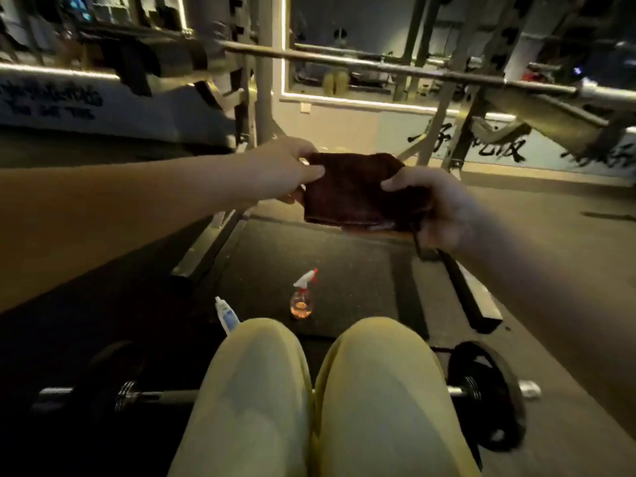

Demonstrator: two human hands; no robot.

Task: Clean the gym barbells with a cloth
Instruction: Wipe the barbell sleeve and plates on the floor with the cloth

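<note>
A dark brown folded cloth (358, 192) is held in front of me at mid-height by both hands. My left hand (285, 170) pinches its left edge, and my right hand (437, 201) grips its right side from below. A long steel barbell (361, 65) rests across the rack above and beyond the cloth. A second barbell (155, 395) with black plates lies on the floor under my knees, its middle hidden by my yellow trousers.
A small spray bottle (303, 297) with orange liquid stands on the black floor mat (344, 270). A white tube (225, 315) lies by my left knee. Rack uprights (261, 98) and a mirror wall stand ahead. A black weight plate (488, 394) sits at right.
</note>
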